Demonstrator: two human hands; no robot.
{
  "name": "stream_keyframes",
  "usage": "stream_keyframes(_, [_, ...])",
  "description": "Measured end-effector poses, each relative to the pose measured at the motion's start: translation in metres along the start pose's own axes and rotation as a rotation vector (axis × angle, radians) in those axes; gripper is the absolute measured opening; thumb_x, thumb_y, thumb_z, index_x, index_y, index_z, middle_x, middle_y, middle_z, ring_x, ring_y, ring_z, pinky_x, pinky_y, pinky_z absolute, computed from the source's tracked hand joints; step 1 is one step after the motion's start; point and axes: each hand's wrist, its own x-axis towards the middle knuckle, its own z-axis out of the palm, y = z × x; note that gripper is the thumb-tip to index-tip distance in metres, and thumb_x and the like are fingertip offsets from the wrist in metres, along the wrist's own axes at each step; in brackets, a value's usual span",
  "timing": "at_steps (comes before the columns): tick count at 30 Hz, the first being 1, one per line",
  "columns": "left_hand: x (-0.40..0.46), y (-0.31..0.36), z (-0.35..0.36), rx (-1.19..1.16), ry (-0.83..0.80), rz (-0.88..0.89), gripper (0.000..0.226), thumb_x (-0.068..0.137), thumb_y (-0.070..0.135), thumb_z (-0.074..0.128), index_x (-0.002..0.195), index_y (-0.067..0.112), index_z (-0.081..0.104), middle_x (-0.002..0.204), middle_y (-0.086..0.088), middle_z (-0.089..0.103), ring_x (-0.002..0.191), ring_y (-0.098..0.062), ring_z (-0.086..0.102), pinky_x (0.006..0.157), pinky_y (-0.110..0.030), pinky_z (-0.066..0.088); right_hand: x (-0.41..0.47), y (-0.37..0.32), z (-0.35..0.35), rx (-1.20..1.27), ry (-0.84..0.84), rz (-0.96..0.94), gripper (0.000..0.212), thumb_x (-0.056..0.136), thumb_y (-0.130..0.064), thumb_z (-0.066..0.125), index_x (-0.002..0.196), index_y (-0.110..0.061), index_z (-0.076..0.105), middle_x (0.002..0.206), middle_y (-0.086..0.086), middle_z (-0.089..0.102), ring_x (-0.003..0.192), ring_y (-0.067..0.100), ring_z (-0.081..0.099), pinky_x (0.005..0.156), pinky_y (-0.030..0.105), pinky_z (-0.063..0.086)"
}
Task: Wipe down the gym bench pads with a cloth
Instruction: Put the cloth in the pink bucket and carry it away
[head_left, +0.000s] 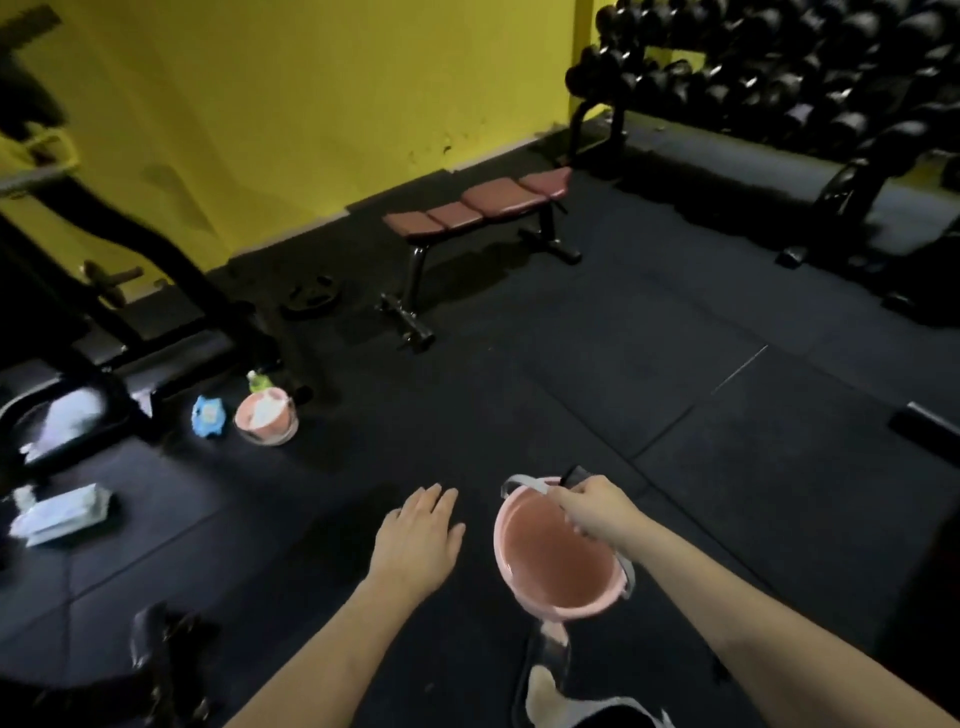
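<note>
The bench (480, 210) stands on the dark floor (649, 374) by the yellow wall (311, 104), well apart from both hands. Its long axis runs from lower left to upper right, parallel to the wall; the four maroon pads lie in a row, level, the far end pointing toward the dumbbell rack (779, 67). The right hand (597, 512) holds a pink basin (556, 558) by its grey handle (524, 484); grip curled tight round the handle, basin rim tilted toward the camera, nothing visible inside. The left hand (421, 540) hangs beside the basin, palm down, fingers straight and slightly spread; grip wide, holding nothing. A second pink basin (267, 415) sits on the floor at left, pale material inside it, possibly a cloth; too blurred to confirm. Just beside it: a blue item (209, 415) and a green bottle (258, 381). A weight plate (310, 299) lies flat near the bench's near foot. A white packet (62, 514) lies at far left.
</note>
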Motion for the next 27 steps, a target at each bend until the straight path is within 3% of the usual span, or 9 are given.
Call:
stream_keyframes(13, [0.373,0.083,-0.080,0.057,-0.083,0.196,0.060,0.107,0.050,0.033,0.162,0.025,0.024,0.168,0.001,0.026,0.156,-0.019,0.021,0.121,-0.039,0.032,0.308,-0.066,-0.187,0.103,0.160,0.200,0.066,0.066,-0.080,0.053,0.087,-0.019,0.072,0.069,-0.004,0.075,0.069,0.023,0.075,0.077,0.046,0.064])
stream_keyframes(17, [0.511,0.112,-0.103,0.078,-0.093,0.271,0.060,0.108,0.049,0.034,0.162,0.024,0.024,0.168,0.000,0.027,0.156,-0.019,0.022,0.120,-0.039,0.034,0.407,-0.092,-0.254,0.162,0.200,0.227,0.057,0.068,-0.066,0.054,0.087,-0.015,0.071,0.067,0.001,0.075,0.067,0.026,0.075,0.075,0.049,0.064])
stream_keyframes(23, [0.716,0.161,-0.157,0.087,-0.108,0.346,0.061,0.108,0.049,0.033,0.162,0.024,0.022,0.168,0.000,0.025,0.156,-0.019,0.022,0.119,-0.039,0.036,0.537,-0.141,-0.365,0.222,0.300,0.321,0.049,0.068,-0.056,0.053,0.088,-0.014,0.070,0.073,0.001,0.074,0.071,0.024,0.072,0.071,0.039,0.062])
stream_keyframes(27, [0.839,0.205,-0.198,0.104,-0.095,0.416,0.060,0.108,0.049,0.030,0.162,0.025,0.023,0.168,0.001,0.025,0.156,-0.019,0.021,0.118,-0.038,0.036,0.624,-0.172,-0.441,0.280,0.360,0.346,0.038,0.066,-0.053,0.052,0.078,-0.019,0.066,0.059,-0.003,0.068,0.063,0.023,0.066,0.072,0.042,0.061])
